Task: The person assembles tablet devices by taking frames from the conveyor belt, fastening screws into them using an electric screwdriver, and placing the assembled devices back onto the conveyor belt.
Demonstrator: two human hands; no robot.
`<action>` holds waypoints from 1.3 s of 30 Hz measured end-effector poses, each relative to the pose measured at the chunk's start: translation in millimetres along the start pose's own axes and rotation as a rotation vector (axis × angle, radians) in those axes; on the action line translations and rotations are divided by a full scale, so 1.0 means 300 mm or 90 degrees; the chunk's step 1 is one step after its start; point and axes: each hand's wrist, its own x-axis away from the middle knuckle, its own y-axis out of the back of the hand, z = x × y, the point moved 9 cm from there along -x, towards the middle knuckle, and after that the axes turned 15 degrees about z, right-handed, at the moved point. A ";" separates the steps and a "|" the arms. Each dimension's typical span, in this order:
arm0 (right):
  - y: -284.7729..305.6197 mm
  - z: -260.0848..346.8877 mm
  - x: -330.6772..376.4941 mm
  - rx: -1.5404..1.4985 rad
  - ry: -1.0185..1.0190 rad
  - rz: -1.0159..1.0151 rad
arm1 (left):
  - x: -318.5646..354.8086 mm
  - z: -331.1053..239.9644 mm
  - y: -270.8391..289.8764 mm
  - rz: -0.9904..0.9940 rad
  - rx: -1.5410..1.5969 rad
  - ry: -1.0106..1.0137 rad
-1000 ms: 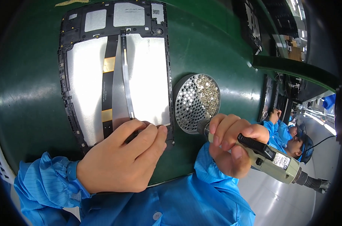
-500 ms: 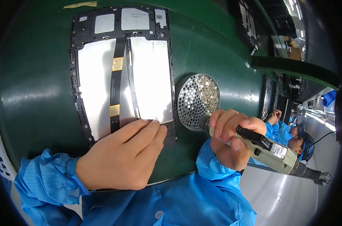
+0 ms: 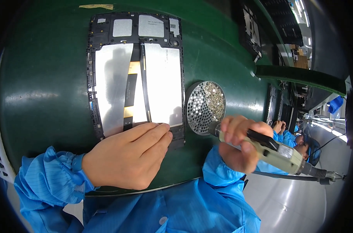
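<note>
2 hands at a green bench [image 3: 44, 77]: the left hand [image 3: 126, 159] lies flat, fingers extended, pressing the near edge of an opened tablet frame [image 3: 135, 73]; the right hand [image 3: 242, 143] grips an electric screwdriver [image 3: 269, 149] beside a round screw tray [image 3: 205, 106].

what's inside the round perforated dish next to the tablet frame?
The round perforated dish holds a heap of small silvery screws toward its right side; left part shows bare holes. The screwdriver tip covers its lower edge.
</note>
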 end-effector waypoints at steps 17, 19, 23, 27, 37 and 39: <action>-0.248 0.065 -0.015 -0.093 0.003 0.174 | -0.003 -0.013 0.011 -0.057 0.066 -0.028; -0.254 0.057 -0.026 -0.101 0.003 0.169 | 0.002 -0.004 0.016 -0.057 0.071 -0.030; -0.269 0.040 -0.050 -0.061 -0.005 0.201 | 0.004 0.009 0.023 -0.059 0.067 -0.027; -0.254 0.056 -0.043 -0.019 0.035 0.202 | -0.032 -0.004 0.016 -0.072 0.096 -0.046; -0.184 -0.009 0.154 -0.126 -0.023 0.080 | -0.058 -0.048 -0.040 -0.036 0.198 -0.062; -0.167 -0.032 0.132 -0.157 -0.114 0.041 | -0.055 -0.043 -0.027 -0.034 0.187 -0.083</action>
